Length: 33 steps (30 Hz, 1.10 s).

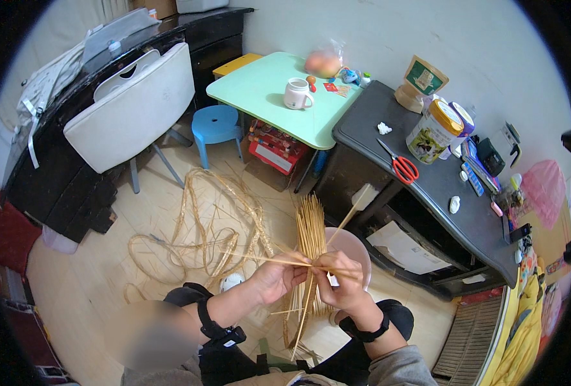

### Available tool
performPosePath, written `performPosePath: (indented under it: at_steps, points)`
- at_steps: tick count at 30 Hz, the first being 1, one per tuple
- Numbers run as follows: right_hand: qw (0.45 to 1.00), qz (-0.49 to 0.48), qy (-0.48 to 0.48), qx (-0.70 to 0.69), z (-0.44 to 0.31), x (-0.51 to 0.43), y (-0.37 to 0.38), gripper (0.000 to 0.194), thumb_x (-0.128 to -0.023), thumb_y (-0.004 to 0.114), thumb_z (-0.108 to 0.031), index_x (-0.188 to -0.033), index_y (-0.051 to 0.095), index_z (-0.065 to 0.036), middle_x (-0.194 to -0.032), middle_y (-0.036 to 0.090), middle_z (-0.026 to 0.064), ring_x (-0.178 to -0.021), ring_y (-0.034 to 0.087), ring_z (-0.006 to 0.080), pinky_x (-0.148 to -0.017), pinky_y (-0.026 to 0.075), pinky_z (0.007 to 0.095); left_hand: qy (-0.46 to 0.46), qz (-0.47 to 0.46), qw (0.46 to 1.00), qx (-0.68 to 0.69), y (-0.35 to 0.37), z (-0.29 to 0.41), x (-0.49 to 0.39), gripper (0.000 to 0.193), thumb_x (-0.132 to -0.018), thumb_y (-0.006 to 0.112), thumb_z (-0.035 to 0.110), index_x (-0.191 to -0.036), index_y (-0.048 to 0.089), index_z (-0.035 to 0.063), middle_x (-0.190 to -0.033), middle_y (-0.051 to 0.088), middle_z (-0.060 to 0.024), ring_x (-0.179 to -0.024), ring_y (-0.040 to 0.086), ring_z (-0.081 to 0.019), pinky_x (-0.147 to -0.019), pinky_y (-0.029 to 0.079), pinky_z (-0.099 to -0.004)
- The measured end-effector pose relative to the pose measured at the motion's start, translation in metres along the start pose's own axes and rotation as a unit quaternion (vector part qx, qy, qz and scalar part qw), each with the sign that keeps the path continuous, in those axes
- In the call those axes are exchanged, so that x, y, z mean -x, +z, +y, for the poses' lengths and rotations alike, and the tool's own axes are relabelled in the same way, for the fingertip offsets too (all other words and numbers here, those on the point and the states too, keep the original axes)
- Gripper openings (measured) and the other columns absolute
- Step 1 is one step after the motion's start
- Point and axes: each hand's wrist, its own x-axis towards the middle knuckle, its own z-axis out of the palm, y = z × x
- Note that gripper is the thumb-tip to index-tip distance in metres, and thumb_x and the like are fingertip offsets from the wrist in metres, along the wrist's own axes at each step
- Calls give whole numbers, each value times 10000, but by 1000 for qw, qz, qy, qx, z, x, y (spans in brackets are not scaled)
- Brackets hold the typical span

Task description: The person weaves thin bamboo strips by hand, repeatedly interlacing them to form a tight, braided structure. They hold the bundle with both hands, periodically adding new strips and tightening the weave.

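Observation:
Both hands meet in front of me over a bundle of straw stalks (310, 227). Between the thumb and fingers of my left hand (283, 277) are straw strands that stick out to the left. My right hand (338, 280) pinches the same strands close beside it, where they cross other straws. A braided straw strip (308, 294) hangs down from the fingers. Part of the bundle is hidden behind my hands, and a pink basin (358, 241) stands behind it. Long coils of braided straw (259, 227) lie on the floor to the left, among loose straw bits.
A black cabinet (362, 111) at the right bears red-handled scissors (404, 169) and a can (432, 132). On a green table (261, 91) stands a white mug (297, 94). A blue stool (215, 124) and a white folding chair (136, 111) stand at the left.

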Motion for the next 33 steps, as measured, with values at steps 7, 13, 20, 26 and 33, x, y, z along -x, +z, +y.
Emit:
performPosePath:
  at_steps: [7, 13, 20, 26, 33]
  points:
    - [846, -14, 452, -282, -6, -5, -6, 168, -843, 679, -131, -890, 651, 28, -708, 637, 23, -615, 585, 65, -513, 442, 198, 200, 57, 963, -173, 20, -8, 7, 203, -854, 585, 24, -1057, 577, 24, -953, 643, -65, -874, 617, -113, -762, 498, -227]
    - [828, -8, 461, -320, -5, -11, -12, 218, -851, 668, -129, -978, 613, 39, -766, 643, 56, -620, 598, 87, -527, 469, 206, 213, 29, 934, -284, 25, -2, 11, 269, -871, 593, 56, -1134, 564, 11, -983, 643, -67, -888, 613, -114, -788, 493, -242]
    - [805, 11, 456, -380, -4, -8, -14, 166, -876, 617, -89, -974, 595, 44, -739, 626, 63, -567, 579, 106, -520, 462, 220, 168, 23, 968, -184, 24, -2, 7, 143, -874, 616, 90, -998, 580, 29, -941, 628, -50, -874, 608, -110, -782, 488, -237]
    - [786, 0, 474, -397, -4, -7, -12, 161, -845, 648, -57, -960, 606, 47, -783, 648, 80, -646, 613, 115, -592, 494, 228, 255, 31, 935, -246, 25, -3, 7, 180, -809, 651, -19, -969, 573, 10, -908, 611, -47, -855, 596, -100, -777, 481, -225]
    - [714, 54, 477, -509, 1, 0, -10, 109, -815, 624, 17, -917, 635, 55, -829, 668, 113, -703, 639, 140, -657, 515, 228, 299, 47, 921, -245, 25, -2, 6, 187, -814, 640, -32, -985, 580, 10, -912, 617, -49, -854, 602, -91, -773, 491, -216]
